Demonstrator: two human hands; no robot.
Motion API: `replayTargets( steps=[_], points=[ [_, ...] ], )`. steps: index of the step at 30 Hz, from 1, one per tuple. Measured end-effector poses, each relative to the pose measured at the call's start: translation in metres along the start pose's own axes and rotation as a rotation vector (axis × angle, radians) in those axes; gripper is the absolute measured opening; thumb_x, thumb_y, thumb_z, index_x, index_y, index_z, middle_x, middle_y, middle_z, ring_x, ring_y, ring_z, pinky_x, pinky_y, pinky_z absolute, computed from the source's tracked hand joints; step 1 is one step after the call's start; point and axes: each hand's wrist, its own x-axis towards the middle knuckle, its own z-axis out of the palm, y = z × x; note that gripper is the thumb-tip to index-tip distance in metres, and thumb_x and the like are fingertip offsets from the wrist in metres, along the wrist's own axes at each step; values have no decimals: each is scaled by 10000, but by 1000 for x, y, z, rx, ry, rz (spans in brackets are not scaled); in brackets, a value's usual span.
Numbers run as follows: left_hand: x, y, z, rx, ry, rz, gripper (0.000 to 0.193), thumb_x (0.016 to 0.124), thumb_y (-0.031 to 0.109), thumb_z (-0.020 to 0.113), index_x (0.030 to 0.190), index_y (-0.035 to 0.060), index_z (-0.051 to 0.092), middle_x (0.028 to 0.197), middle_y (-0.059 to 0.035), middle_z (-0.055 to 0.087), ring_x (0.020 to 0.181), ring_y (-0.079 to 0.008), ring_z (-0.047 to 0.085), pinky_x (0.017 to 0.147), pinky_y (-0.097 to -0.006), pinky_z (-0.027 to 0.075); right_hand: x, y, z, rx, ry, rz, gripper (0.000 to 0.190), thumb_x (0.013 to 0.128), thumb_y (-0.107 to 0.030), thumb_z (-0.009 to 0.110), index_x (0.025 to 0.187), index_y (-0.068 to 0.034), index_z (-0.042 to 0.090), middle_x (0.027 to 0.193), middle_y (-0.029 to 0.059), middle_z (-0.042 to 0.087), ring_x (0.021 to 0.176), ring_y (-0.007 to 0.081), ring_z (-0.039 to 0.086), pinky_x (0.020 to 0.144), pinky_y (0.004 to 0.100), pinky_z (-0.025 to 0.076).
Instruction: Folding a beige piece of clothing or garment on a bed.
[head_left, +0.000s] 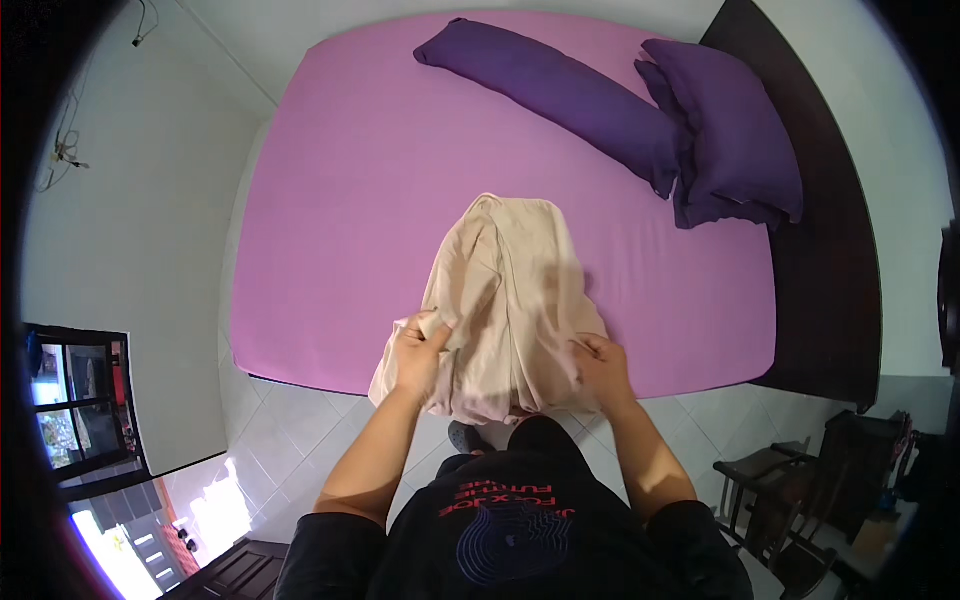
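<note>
A beige cloth garment (517, 277) lies partly on the near edge of the bed, its lower part hanging over the edge towards me. Creases run down its length, and its exact kind is hard to tell. My left hand (420, 349) pinches a fold of the fabric between thumb and fingers at the left side. At the right side, my right hand (602, 364) has its curled fingers on the cloth's edge, gripping it. Some of the fabric near the right hand is blurred.
The bed (337, 202) has a pink fitted sheet. A purple bolster (555, 94) and stacked purple pillows (739, 127) lie towards the dark headboard (825, 262). Dark wooden chairs (795, 480) stand at the lower right on the tiled floor (292, 427). A window (82, 397) is at the left.
</note>
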Motion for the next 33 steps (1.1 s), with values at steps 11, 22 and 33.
replayTargets(
  steps=[11,22,33],
  points=[
    [-79,-5,-1,-15,-327,-128,136,863,135,525,804,25,578,780,-7,587,655,-61,498,607,-177,395,-60,-6,103,-21,9,-156,173,741,-82,647,853,34,586,690,33,582,597,73,518,534,208,422],
    [-97,-9,-14,-99,-338,-495,375,865,368,479,922,18,601,891,-49,591,832,-137,554,675,-272,438,-94,-20,105,-357,102,-590,226,672,-41,643,886,11,593,776,119,557,667,226,573,588,286,460],
    [-21,-23,37,608,-331,55,251,743,227,586,916,45,598,1130,-131,468,1053,-205,459,855,-318,408,-104,-18,31,-259,-146,-478,171,655,-14,637,820,-10,594,791,105,574,710,193,564,630,264,432]
  ],
)
